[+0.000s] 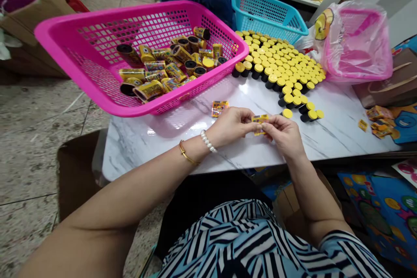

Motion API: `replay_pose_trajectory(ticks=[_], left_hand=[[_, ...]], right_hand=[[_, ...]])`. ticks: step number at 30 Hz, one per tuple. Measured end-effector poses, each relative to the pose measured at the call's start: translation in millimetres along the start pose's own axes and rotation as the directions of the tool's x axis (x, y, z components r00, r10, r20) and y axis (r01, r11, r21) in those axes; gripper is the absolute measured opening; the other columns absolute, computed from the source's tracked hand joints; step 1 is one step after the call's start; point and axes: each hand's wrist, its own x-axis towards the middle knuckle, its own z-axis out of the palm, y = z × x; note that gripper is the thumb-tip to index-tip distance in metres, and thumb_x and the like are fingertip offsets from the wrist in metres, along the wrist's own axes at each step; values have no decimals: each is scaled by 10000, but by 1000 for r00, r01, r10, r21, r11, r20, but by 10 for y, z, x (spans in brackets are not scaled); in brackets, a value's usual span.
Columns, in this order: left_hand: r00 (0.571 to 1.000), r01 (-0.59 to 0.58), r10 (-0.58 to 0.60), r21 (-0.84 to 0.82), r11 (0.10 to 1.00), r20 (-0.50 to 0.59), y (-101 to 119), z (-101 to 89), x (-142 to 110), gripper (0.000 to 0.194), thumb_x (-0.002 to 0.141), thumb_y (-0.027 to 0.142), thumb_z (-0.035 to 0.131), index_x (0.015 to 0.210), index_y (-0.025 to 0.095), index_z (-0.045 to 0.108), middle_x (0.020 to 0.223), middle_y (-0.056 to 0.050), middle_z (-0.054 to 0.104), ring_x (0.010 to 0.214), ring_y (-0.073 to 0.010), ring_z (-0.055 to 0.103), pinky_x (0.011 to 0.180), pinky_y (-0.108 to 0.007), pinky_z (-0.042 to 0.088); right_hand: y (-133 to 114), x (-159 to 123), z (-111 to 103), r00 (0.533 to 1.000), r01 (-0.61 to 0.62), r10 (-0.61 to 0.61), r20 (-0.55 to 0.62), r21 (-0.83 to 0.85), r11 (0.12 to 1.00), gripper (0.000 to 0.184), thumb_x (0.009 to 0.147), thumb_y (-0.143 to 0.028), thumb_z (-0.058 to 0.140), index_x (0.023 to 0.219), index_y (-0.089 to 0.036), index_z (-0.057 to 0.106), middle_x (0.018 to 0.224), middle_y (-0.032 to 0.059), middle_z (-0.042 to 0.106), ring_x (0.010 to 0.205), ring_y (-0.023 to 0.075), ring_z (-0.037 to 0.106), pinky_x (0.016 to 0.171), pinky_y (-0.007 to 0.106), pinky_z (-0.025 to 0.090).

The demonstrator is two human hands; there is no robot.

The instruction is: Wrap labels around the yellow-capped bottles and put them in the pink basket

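While both hands meet over the marble-topped table (156, 152), a small yellow printed packet (259, 123) sits between them, just right of the frame's centre. The left hand (230, 127) lies at the end of a forearm stretching from the lower left, with a gold bangle (186, 153) and a pearl bracelet (207, 141) on its wrist. The right hand (283, 135) stands up from a forearm at the bottom right, its wrist bent. The fingers (269, 127) of both hands are curled closed, pinching the packet from either side.

A second yellow packet (220, 108) lies on the table just beyond the left hand, apart from it. Black tubes with yellow caps (280, 78) stand packed in a dense block near the right hand, with their lowest caps just beyond its fingertips. At upper left, a pink plastic basket (114, 14) holds a heap of yellow-wrapped rolls (166, 71) with black ends. A blue plastic basket (270, 13) sits behind the block of tubes, a pink plastic bag (355, 41) lies at upper right, and a small pile of yellow packets (378, 122) lies at the right edge.
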Motion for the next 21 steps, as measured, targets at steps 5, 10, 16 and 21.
replay_pose_trajectory(ticks=[5, 10, 16, 21], left_hand=[[935, -78, 42, -89, 993, -352, 96, 61, -64, 320, 884, 474, 735, 786, 175, 673, 640, 0, 629, 500, -82, 501, 490, -212, 381], [951, -46, 22, -73, 996, -310, 145, 99, -109, 343, 897, 476, 720, 730, 177, 724, 564, 7, 606, 460, -78, 462, 466, -222, 350], [960, -1, -47, -170, 985, -277, 150, 83, -110, 295, 808, 466, 812, 815, 172, 814, 520, 25, 564, 452, -71, 397, 456, -226, 313], [964, 12, -64, -198, 980, -256, 136, 72, -102, 326, 748, 473, 869, 863, 169, 843, 619, -11, 653, 500, -80, 439, 473, -229, 339]], right_hand=[[21, 41, 28, 975, 50, -37, -218, 53, 997, 276, 849, -436, 835, 804, -207, 688, 656, -31, 711, 512, 87, 605, 472, 212, 475], [49, 50, 90, 960, 108, -99, -263, 20, 994, 268, 886, -455, 793, 818, -215, 697, 666, -25, 721, 522, 102, 613, 492, 240, 496], [68, -9, 146, 953, 153, -154, -262, -25, 988, 237, 871, -436, 816, 834, -226, 713, 676, -32, 711, 573, 118, 637, 573, 269, 521], [46, -52, 202, 947, 213, -231, -225, -100, 972, 229, 880, -455, 802, 863, -242, 719, 754, -25, 716, 652, 135, 649, 639, 294, 533]])
